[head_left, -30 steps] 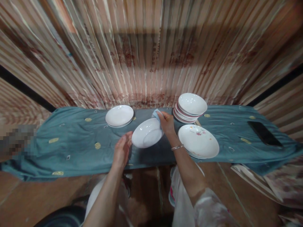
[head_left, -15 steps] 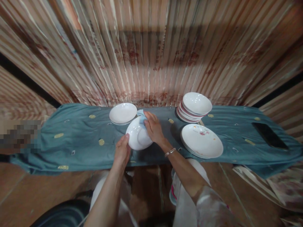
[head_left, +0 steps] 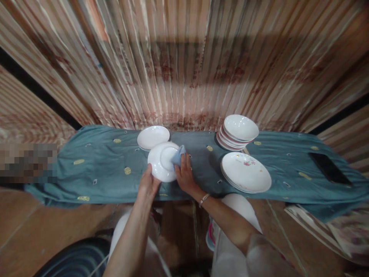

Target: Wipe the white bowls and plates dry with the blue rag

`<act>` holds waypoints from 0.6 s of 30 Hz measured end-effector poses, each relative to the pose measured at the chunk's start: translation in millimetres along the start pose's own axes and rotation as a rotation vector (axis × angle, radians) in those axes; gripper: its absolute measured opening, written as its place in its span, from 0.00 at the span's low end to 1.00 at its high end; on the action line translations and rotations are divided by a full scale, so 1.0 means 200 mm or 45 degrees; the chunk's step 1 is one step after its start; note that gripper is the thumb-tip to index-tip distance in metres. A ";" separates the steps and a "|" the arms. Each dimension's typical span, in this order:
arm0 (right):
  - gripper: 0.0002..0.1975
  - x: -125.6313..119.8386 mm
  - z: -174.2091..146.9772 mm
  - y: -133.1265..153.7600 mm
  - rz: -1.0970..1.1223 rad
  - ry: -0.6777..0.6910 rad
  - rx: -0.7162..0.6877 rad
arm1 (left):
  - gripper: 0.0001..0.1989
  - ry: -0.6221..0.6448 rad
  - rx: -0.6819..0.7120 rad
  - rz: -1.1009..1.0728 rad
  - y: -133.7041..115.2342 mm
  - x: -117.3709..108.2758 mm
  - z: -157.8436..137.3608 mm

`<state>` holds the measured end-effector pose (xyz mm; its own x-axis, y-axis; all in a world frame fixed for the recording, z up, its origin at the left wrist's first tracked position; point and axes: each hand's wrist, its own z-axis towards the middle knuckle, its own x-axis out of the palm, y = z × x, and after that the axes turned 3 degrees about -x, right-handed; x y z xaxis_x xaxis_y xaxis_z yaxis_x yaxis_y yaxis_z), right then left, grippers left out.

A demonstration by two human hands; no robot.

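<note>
My left hand (head_left: pixel 148 182) grips the lower left rim of a white plate (head_left: pixel 161 169), fingers closed on it. The plate is tilted, with its underside and foot ring facing me. In my right hand (head_left: pixel 185 175) is a light blue cloth (head_left: pixel 177 154), pressed against the right side of the plate's underside. Just behind the held plate lies a small stack of white plates (head_left: pixel 152 136), partly covered by it.
A stack of bowls (head_left: pixel 240 127) stands at the back right of the blue-green covered table (head_left: pixel 103 169). In front of it are stacked larger flowered plates (head_left: pixel 245 173). A black phone (head_left: pixel 329 168) lies far right. A pleated curtain (head_left: pixel 184 77) hangs behind.
The held plate has turned so its underside faces me more. My right hand and the cloth have moved from its top edge down to its right side.
</note>
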<state>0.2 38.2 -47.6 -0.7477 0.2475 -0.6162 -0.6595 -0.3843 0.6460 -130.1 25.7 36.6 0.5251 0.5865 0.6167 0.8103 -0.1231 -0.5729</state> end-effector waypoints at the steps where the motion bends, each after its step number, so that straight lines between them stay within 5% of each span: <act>1: 0.33 0.00 -0.02 0.01 0.004 0.008 -0.016 | 0.16 0.003 -0.016 -0.037 -0.01 0.00 0.01; 18: 0.38 -0.06 -0.24 0.16 -0.187 0.230 -0.499 | 0.22 0.140 -0.114 -0.320 -0.09 -0.04 0.09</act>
<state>-8.8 -19.6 -40.2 -0.6002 0.1788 -0.7796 -0.6527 -0.6728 0.3482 -154.1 38.1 32.5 0.3256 0.5179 0.7910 0.9360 -0.0580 -0.3473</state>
